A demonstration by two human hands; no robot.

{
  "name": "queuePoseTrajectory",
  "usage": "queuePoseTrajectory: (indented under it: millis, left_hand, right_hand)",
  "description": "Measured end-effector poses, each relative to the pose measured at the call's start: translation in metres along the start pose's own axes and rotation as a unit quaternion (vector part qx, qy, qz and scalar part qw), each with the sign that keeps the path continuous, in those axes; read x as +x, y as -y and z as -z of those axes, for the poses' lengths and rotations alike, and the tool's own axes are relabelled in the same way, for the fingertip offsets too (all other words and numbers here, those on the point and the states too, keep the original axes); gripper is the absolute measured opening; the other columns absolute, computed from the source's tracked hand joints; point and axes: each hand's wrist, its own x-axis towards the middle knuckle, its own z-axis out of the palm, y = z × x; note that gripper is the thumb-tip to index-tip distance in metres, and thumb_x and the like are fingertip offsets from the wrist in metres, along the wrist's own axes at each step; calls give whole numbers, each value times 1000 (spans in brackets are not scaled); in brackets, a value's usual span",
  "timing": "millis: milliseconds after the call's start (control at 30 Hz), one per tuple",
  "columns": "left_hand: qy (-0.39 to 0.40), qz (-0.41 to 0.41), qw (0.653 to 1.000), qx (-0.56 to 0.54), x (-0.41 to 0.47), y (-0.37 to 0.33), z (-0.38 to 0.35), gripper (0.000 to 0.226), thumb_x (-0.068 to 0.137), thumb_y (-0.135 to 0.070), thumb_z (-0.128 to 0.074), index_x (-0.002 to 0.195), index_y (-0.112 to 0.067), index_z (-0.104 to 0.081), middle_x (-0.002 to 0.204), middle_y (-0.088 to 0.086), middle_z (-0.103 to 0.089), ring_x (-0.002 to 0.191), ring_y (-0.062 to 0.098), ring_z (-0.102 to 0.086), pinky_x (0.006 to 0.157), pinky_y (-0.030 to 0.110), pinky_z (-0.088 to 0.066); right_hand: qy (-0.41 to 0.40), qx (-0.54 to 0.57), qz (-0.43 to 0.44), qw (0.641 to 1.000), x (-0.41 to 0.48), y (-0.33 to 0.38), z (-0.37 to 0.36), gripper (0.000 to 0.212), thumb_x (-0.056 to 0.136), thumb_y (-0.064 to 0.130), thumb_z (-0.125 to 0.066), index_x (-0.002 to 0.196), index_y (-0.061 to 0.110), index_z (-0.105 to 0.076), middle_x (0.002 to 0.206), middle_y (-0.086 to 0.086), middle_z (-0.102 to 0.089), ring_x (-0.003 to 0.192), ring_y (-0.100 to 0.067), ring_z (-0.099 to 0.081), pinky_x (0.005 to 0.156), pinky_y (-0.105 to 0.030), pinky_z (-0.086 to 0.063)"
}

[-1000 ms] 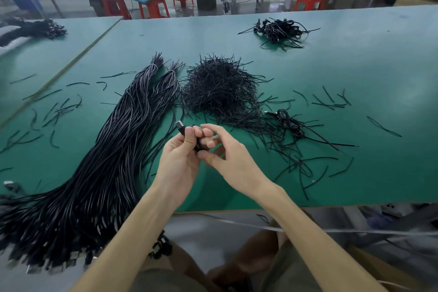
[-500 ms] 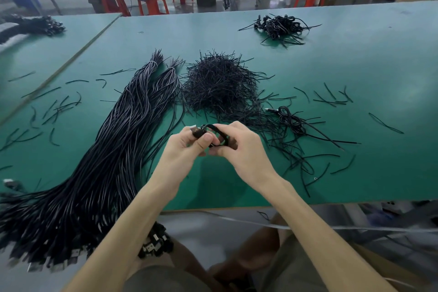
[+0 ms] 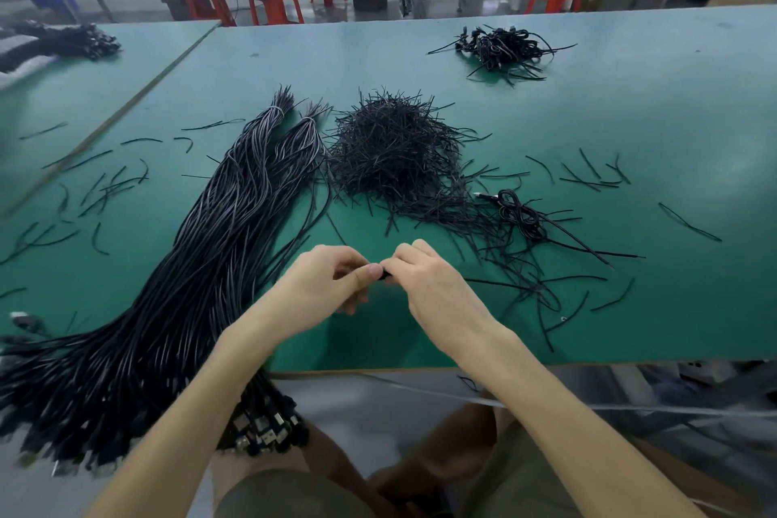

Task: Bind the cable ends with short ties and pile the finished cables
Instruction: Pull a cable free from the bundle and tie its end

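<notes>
My left hand (image 3: 326, 286) and my right hand (image 3: 433, 286) meet above the table's near edge, both with curled fingers pinching a small coiled black cable (image 3: 384, 274), almost all of it hidden between them. A large bundle of long black cables (image 3: 176, 286) fans from the far middle down to the near left. Beside it lies a heap of short black ties (image 3: 395, 156). One coiled cable (image 3: 519, 214) lies to the right of the heap. A pile of finished coiled cables (image 3: 500, 48) sits at the far right.
The green table (image 3: 630, 118) has loose ties scattered left (image 3: 105, 189) and right (image 3: 588, 177). Its near edge runs just below my wrists. Another cable pile (image 3: 63, 42) lies on the neighbouring table at far left. Red stools (image 3: 273, 2) stand beyond.
The hands have closed together over the cable coil, which was visible between the fingers before and is now nearly covered. They sit slightly lower and nearer the table.
</notes>
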Motion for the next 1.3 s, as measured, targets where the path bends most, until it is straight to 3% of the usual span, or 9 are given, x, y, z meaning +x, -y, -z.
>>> queuePoseTrajectory:
  millis: [133,333,467,567,667,800,967,1067,1300]
  left_hand:
    - [64,-19,983,170,0,-2,-1,37,106,-52,-38,87,-31,-61,69,-10,-67,55,-1,-58,61,22,-47]
    - [111,-44,993,13,3,-1,-3,43,97,-58,-28,87,-30,-59,54,-13,-54,48,6,-44,55,19,-39]
    - [23,-64,996,53,10,8,-8,31,110,-37,-37,83,-32,-52,70,-20,-61,63,4,-53,64,27,-42]
    - [-86,-34,990,111,22,8,-6,35,111,-34,-37,79,-27,-49,79,-5,-63,72,21,-60,69,40,-48]
    - [-172,40,984,-20,34,7,3,42,111,-35,-36,77,-17,-51,66,-4,-51,54,15,-45,55,32,-38]
    - [-156,118,947,-255,31,10,6,37,113,-33,-32,85,-13,-46,58,-7,-39,38,10,-29,38,23,-24]
    - [-106,119,947,-279,21,8,-4,37,113,-33,-34,87,-10,-47,57,-7,-48,38,15,-36,37,23,-29]
    - [-88,119,950,-275,21,3,-8,37,113,-33,-34,86,-11,-47,58,-6,-47,38,15,-34,37,23,-29]
    - [-91,119,947,-284,15,0,-13,38,113,-33,-32,86,-9,-46,56,-6,-40,36,14,-27,37,23,-24]
  right_hand:
    - [2,-26,15,1000,0,0,1,37,91,-16,-49,117,6,-64,104,-5,-56,104,-20,-45,89,-36,-47]
    - [-28,16,28,999,4,-1,6,47,97,-8,-51,144,0,-53,107,-12,-62,108,-26,-51,91,-43,-51]
    - [-57,-8,14,998,11,0,1,53,94,-8,-57,146,2,-52,114,-11,-65,112,-29,-55,97,-44,-49]
    - [-143,-79,10,987,17,3,-1,57,90,-4,-66,145,0,-52,134,-15,-60,129,-32,-53,117,-45,-37]
    - [-222,-109,17,969,21,-4,0,43,92,5,-69,134,3,-62,132,-15,-59,126,-30,-53,114,-44,-40]
    - [-178,-40,-163,970,33,-41,11,30,97,15,-67,126,10,-66,118,-8,-66,114,-25,-53,98,-39,-46]
    - [-145,-56,-199,968,60,-78,16,38,97,-3,-61,131,11,-66,126,-4,-63,120,-21,-44,90,-26,-37]
    - [-104,-83,-197,971,72,-86,16,37,97,-2,-61,131,10,-66,126,-6,-65,119,-25,-47,91,-33,-41]
    - [-124,-113,-153,974,67,-96,19,8,96,9,-66,101,12,-72,102,-5,-67,106,-25,-49,95,-35,-38]
